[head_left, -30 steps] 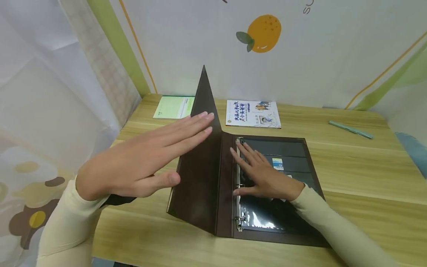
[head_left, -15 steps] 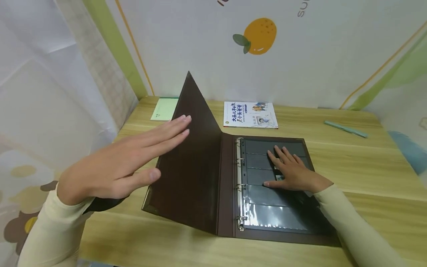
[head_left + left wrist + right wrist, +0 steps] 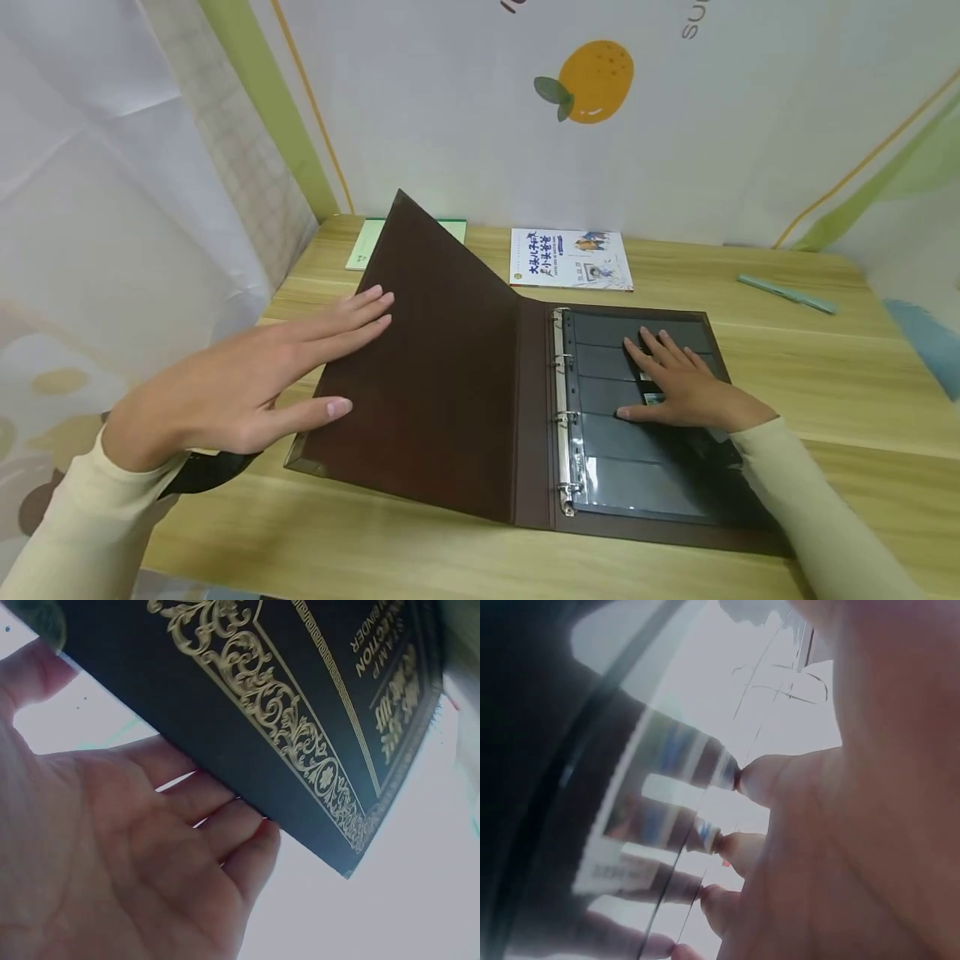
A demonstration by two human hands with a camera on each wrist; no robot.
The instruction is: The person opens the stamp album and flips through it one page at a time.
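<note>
A dark brown ring binder [image 3: 480, 417] lies open on the wooden tabletop [image 3: 825, 392], its front cover [image 3: 420, 367] tilted up at a low slant on the left. The left hand [image 3: 247, 387] supports that cover from outside — fingers [image 3: 225, 825] straight and flat against its gold-ornamented face, thumb at the near edge, nothing gripped. The right hand [image 3: 678, 379] rests palm down on the black pocket page [image 3: 637, 467] right of the metal rings [image 3: 564, 400], fingers straight and slightly spread, pressing the clear strips; a small stamp [image 3: 654, 399] peeks out beside the thumb. Behind the binder lie a green notebook [image 3: 367, 242] and a white book [image 3: 570, 258], with a pale green pen [image 3: 786, 293] well off to the right.
</note>
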